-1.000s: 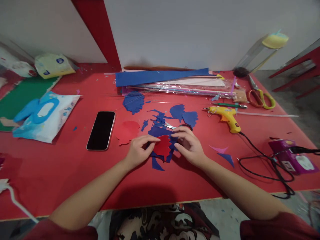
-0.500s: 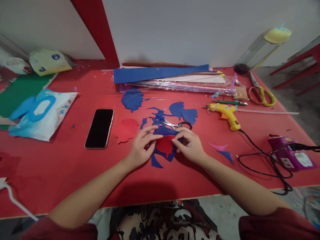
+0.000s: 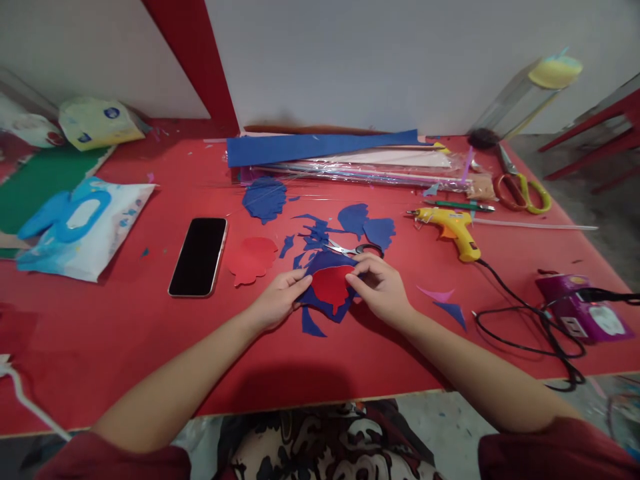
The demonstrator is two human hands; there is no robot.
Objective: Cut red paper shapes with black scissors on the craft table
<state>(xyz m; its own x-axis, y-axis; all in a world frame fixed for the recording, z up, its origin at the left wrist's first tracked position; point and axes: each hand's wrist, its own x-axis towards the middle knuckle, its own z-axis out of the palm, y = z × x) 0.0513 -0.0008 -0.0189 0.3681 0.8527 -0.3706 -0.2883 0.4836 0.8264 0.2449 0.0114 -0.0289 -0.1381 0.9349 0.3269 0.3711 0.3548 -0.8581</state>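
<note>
A red petal-shaped cutout [image 3: 331, 287] lies on top of a blue sheet [image 3: 340, 315], which looks like craft foam. My left hand [image 3: 281, 297] pinches the blue sheet's left edge between thumb and fingers. At the upper right, my right hand [image 3: 381, 287] grips the red cutout and the sheet together. Just beyond them rest small scissors [image 3: 357, 250] with dark handles, partly behind my right fingers. Blue offcuts [image 3: 314, 323] are scattered around the sheet. Another red cutout [image 3: 253, 259] lies flat left of my left hand.
A phone [image 3: 199, 257] and a wipes pack [image 3: 90, 227] lie to the left. On the right are a yellow glue gun [image 3: 453, 230] with its black cord, a purple box [image 3: 583, 307] and large scissors [image 3: 523, 187]. Foam strips [image 3: 320, 148] are stacked along the wall.
My left hand has moved from the red cutout's upper left edge down to the blue sheet's left edge. More of the red cutout shows. My right hand has barely moved.
</note>
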